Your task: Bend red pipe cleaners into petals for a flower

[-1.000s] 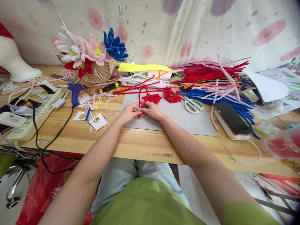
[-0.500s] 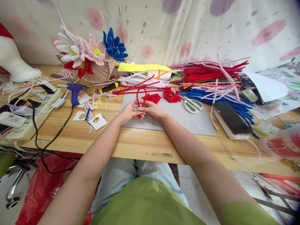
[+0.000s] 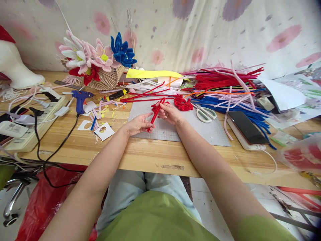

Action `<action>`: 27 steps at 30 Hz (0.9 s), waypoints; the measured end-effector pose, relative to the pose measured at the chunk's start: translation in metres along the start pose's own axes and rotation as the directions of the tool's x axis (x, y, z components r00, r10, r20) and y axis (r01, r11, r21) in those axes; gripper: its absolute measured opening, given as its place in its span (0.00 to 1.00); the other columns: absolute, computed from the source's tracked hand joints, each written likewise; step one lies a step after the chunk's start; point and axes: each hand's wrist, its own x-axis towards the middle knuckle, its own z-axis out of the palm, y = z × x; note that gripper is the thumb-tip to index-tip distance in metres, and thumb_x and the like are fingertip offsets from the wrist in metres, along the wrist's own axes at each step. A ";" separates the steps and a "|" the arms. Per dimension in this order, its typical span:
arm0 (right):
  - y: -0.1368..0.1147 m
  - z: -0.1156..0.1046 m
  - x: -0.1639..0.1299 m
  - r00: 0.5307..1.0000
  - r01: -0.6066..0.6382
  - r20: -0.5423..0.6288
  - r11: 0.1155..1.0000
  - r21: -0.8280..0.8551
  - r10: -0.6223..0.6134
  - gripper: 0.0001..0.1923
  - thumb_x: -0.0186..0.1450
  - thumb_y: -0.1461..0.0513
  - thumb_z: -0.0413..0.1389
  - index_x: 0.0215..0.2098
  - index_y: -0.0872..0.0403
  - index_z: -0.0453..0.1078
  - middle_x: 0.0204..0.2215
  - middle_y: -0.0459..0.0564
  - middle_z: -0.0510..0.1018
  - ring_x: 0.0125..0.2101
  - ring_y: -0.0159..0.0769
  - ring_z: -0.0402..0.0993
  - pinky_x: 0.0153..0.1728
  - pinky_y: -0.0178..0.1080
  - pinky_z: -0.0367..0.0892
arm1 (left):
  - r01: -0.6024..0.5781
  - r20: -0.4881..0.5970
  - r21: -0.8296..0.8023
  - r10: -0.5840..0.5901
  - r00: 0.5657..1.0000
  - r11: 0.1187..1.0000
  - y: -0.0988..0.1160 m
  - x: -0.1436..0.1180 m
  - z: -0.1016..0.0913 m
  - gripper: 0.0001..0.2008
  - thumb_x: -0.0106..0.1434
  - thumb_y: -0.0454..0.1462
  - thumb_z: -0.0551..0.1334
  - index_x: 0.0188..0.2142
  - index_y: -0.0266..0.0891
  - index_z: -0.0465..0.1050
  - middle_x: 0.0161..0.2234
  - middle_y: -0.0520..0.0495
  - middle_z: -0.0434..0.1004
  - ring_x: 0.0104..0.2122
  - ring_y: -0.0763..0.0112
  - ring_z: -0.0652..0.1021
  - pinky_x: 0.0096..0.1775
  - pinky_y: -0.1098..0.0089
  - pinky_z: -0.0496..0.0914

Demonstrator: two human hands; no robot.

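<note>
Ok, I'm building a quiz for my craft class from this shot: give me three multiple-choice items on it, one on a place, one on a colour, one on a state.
1. Where do the scissors lie?
A. on the grey mat
B. on the power strip
C. in the flower basket

2. What colour is the pipe cleaner held in both hands?
A. blue
B. red
C. white

3. In what state is that pipe cleaner?
A. a wide open loop
B. lying loose on the mat
C. folded flat into a narrow double strand

Answers:
1 A: they rest on the grey mat, right of the right hand.
2 B: it is plainly red.
3 C: the strands run close together between the left hand and the right hand.
</note>
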 end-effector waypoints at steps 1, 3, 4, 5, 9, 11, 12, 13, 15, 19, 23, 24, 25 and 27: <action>-0.001 -0.003 0.001 1.000 0.022 -0.018 1.000 -0.008 -0.022 0.14 0.57 0.55 0.60 0.34 0.57 0.66 0.18 0.39 0.58 0.17 0.21 0.50 0.16 0.29 0.46 | 0.004 0.001 0.007 -0.004 1.000 1.000 0.000 0.000 0.000 0.43 0.52 0.29 0.67 0.64 0.41 0.47 0.27 0.48 0.79 0.23 0.73 0.77 0.29 0.72 0.72; -0.003 -0.007 0.001 0.997 0.056 -0.054 0.998 -0.012 -0.056 0.14 0.56 0.55 0.61 0.33 0.57 0.67 0.18 0.39 0.58 0.17 0.22 0.50 0.16 0.29 0.44 | 0.012 -0.006 0.020 -0.011 1.000 1.000 -0.001 0.001 0.000 0.45 0.52 0.29 0.67 0.64 0.41 0.46 0.27 0.47 0.79 0.23 0.72 0.78 0.29 0.72 0.72; -0.003 -0.008 0.002 0.995 0.067 -0.069 0.998 -0.009 -0.067 0.15 0.55 0.55 0.61 0.33 0.57 0.67 0.18 0.39 0.58 0.17 0.22 0.50 0.16 0.29 0.44 | 0.012 -0.012 0.024 -0.012 1.000 1.000 -0.002 0.001 0.001 0.45 0.52 0.28 0.67 0.65 0.41 0.45 0.27 0.47 0.79 0.23 0.72 0.78 0.29 0.72 0.72; -0.003 -0.008 0.002 0.994 0.074 -0.079 0.997 -0.006 -0.074 0.15 0.55 0.54 0.61 0.32 0.57 0.66 0.18 0.39 0.58 0.18 0.22 0.49 0.16 0.29 0.44 | 0.011 -0.016 0.027 -0.011 1.000 1.000 -0.002 0.002 0.001 0.46 0.52 0.28 0.67 0.65 0.40 0.45 0.27 0.47 0.79 0.23 0.72 0.78 0.29 0.72 0.72; -0.003 -0.006 0.003 0.991 0.077 -0.105 0.997 -0.026 -0.079 0.15 0.57 0.52 0.59 0.31 0.56 0.66 0.18 0.39 0.57 0.18 0.22 0.48 0.16 0.30 0.43 | 0.002 -0.006 0.039 -0.002 1.000 0.999 -0.003 0.002 0.001 0.46 0.52 0.29 0.67 0.65 0.42 0.45 0.27 0.47 0.79 0.23 0.72 0.78 0.29 0.72 0.72; -0.004 -0.004 0.003 0.989 0.078 -0.125 0.996 -0.038 -0.082 0.16 0.58 0.50 0.57 0.30 0.56 0.66 0.18 0.39 0.56 0.17 0.23 0.48 0.16 0.30 0.43 | -0.004 -0.005 0.047 0.004 1.000 0.999 -0.003 0.002 0.002 0.46 0.52 0.29 0.67 0.65 0.42 0.45 0.27 0.47 0.79 0.24 0.72 0.78 0.29 0.72 0.72; -0.004 -0.004 0.003 0.987 0.083 -0.133 0.996 -0.041 -0.087 0.17 0.58 0.50 0.57 0.29 0.56 0.66 0.18 0.39 0.56 0.17 0.23 0.48 0.16 0.30 0.43 | -0.007 -0.005 0.050 0.008 1.000 0.999 -0.002 0.002 0.002 0.46 0.52 0.29 0.67 0.65 0.42 0.45 0.27 0.47 0.79 0.24 0.72 0.78 0.29 0.72 0.73; -0.004 -0.003 0.003 0.986 0.091 -0.140 0.995 -0.044 -0.096 0.18 0.58 0.49 0.57 0.30 0.56 0.66 0.17 0.39 0.56 0.17 0.22 0.48 0.15 0.30 0.43 | -0.009 -0.005 0.052 0.009 1.000 0.999 -0.002 0.002 0.002 0.46 0.52 0.29 0.67 0.65 0.42 0.45 0.27 0.47 0.79 0.24 0.72 0.78 0.29 0.72 0.73; -0.003 -0.003 0.004 0.981 0.116 -0.152 0.992 -0.053 -0.122 0.18 0.58 0.49 0.57 0.31 0.56 0.66 0.17 0.39 0.56 0.16 0.22 0.47 0.15 0.30 0.42 | -0.005 -0.005 0.056 0.005 1.000 0.998 -0.002 0.002 0.003 0.46 0.52 0.29 0.67 0.65 0.42 0.45 0.27 0.47 0.80 0.24 0.72 0.78 0.29 0.73 0.73; 0.001 -0.005 0.007 0.974 0.140 -0.173 0.988 -0.062 -0.148 0.16 0.58 0.51 0.58 0.31 0.56 0.66 0.16 0.38 0.56 0.16 0.22 0.47 0.14 0.30 0.42 | 0.019 -0.026 0.058 -0.018 0.999 0.998 -0.001 0.002 0.005 0.45 0.52 0.28 0.67 0.65 0.41 0.45 0.27 0.46 0.79 0.23 0.72 0.78 0.29 0.72 0.72; 0.001 -0.006 0.008 0.976 0.107 -0.192 0.994 -0.013 -0.107 0.16 0.58 0.51 0.57 0.29 0.56 0.66 0.15 0.38 0.57 0.15 0.22 0.47 0.14 0.30 0.43 | 0.048 -0.042 0.079 -0.045 0.998 0.996 0.000 0.000 0.007 0.47 0.52 0.28 0.66 0.65 0.39 0.42 0.27 0.46 0.80 0.23 0.71 0.79 0.30 0.71 0.72; 0.000 -0.007 0.007 0.975 0.106 -0.194 0.994 -0.004 -0.105 0.17 0.58 0.50 0.57 0.29 0.56 0.66 0.15 0.38 0.57 0.15 0.22 0.47 0.14 0.30 0.43 | 0.053 -0.038 0.086 -0.050 0.998 0.995 0.001 0.000 0.007 0.47 0.52 0.28 0.66 0.65 0.39 0.41 0.27 0.46 0.80 0.24 0.71 0.79 0.31 0.70 0.72; 0.000 -0.007 0.007 0.975 0.110 -0.194 0.994 0.000 -0.108 0.17 0.58 0.49 0.56 0.29 0.56 0.66 0.15 0.38 0.57 0.15 0.22 0.47 0.14 0.30 0.43 | 0.059 -0.033 0.092 -0.056 0.998 0.994 0.001 -0.001 0.007 0.48 0.52 0.28 0.66 0.66 0.39 0.41 0.27 0.46 0.80 0.24 0.70 0.79 0.32 0.70 0.73; -0.001 -0.007 0.007 0.974 0.118 -0.194 0.993 0.001 -0.116 0.18 0.59 0.48 0.55 0.28 0.55 0.66 0.15 0.38 0.56 0.15 0.22 0.47 0.14 0.30 0.42 | 0.068 -0.029 0.102 -0.066 0.997 0.992 0.002 -0.002 0.008 0.48 0.52 0.28 0.66 0.66 0.39 0.40 0.27 0.46 0.80 0.24 0.70 0.79 0.34 0.69 0.73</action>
